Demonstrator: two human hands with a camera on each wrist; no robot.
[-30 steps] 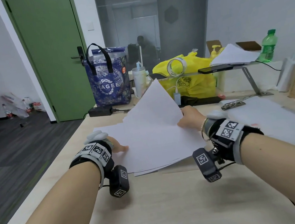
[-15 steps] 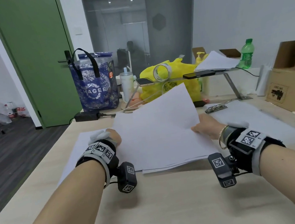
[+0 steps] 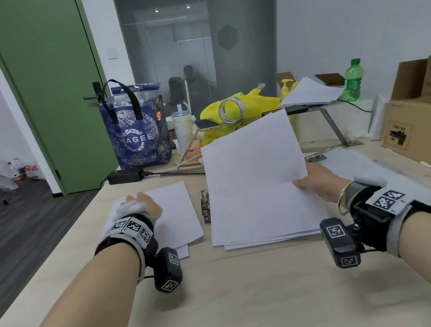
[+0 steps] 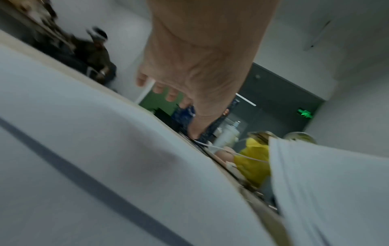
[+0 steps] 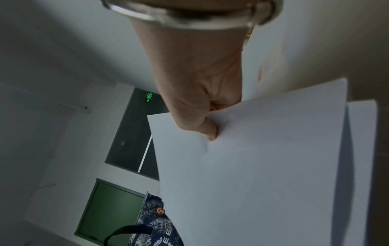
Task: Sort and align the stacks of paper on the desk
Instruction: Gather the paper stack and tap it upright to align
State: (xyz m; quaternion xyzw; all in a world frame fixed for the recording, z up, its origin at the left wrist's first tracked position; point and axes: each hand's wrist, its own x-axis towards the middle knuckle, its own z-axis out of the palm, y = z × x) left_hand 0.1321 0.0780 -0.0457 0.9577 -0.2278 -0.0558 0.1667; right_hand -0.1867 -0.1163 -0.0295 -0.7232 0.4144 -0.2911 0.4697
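Shifted right, lifted sheets (image 3: 256, 182) now clear the CHAGEE bag (image 3: 136, 130).

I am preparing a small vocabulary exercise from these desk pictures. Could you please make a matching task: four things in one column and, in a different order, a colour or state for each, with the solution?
Column one:
1. plastic bottle
2. tote bag
3. sheets in the right hand
4. left paper stack

Column two:
A. flat on the desk under the left hand
B. green
C. lifted, tilted up off the pile
D. blue with white pattern

Pairs: 1-B, 2-D, 3-C, 4-A
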